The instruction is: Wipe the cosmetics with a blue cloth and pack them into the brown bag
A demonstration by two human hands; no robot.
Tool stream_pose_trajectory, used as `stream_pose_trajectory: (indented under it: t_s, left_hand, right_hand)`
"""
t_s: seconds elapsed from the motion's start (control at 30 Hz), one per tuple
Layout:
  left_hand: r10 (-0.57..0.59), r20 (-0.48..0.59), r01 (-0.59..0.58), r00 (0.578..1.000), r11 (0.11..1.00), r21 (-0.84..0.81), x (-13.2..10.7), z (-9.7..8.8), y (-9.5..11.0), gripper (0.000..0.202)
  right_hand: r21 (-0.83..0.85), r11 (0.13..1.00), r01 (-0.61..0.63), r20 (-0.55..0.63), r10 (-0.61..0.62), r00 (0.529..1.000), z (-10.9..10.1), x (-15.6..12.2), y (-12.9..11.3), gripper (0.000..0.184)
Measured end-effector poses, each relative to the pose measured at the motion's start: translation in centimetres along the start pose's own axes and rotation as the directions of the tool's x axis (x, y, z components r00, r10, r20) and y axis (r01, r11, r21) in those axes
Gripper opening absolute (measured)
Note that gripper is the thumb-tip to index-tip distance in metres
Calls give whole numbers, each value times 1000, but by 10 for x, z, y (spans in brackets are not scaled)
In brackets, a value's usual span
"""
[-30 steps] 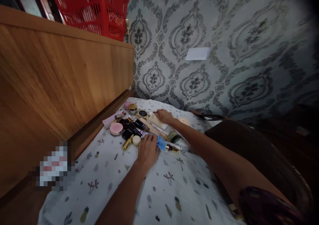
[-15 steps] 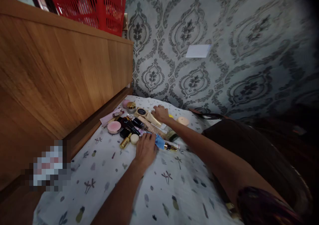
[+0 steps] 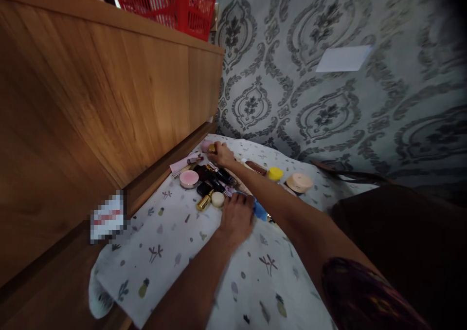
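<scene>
My right hand (image 3: pixel 223 155) reaches to the far left of a heap of cosmetics, its fingers closed round a small gold-lidded jar (image 3: pixel 212 148). A pink rounded item (image 3: pixel 206 145) lies just beside it. My left hand (image 3: pixel 238 218) rests at the heap's near edge, fingers slightly apart and touching the items there. Close to its fingertips are a round cream-white lid (image 3: pixel 218 199) and a gold tube (image 3: pixel 204 201). To its right lies a blue wrapper (image 3: pixel 260 211), partly covered by my right forearm. A pink compact (image 3: pixel 188 178) and several black tubes (image 3: pixel 208 175) lie left of centre.
The patterned white cloth (image 3: pixel 175 252) carries everything. A wooden cabinet side (image 3: pixel 127 106) borders the left, with a red basket (image 3: pixel 164 9) on top. A yellow lid (image 3: pixel 275 174) and a beige round case (image 3: pixel 299 182) lie right. A dark bag (image 3: pixel 394 242) stands at right.
My right hand has moved left across the heap, from a pale gold tube to the gold-lidded jar. My left hand stays at the near edge. The view has shifted left.
</scene>
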State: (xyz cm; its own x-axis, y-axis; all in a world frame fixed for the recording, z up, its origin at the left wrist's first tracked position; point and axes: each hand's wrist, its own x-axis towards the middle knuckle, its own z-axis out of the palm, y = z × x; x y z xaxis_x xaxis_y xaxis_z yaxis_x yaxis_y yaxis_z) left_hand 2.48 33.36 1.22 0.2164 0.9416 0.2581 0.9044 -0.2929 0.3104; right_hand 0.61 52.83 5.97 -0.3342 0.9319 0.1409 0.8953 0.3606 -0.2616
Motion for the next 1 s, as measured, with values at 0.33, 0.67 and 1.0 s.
stream_pose_trajectory:
  t_s: [0.33,0.67,1.0]
  left_hand:
    - [27,-31,-26,999,1000,12,-1,1,0,29]
    - [81,-108,-80,991,997,9,0,23,-9,37]
    - [49,-162,-53,986,998,-26,1,25,-8,31]
  right_hand:
    - [-92,995,47,-128,-59,990,2,-11,0,50]
    - [-181,812,554,126,-540,832,18,-3,-69,46]
    - [-219,726,652,69,-655,753,11,-2,-77,33]
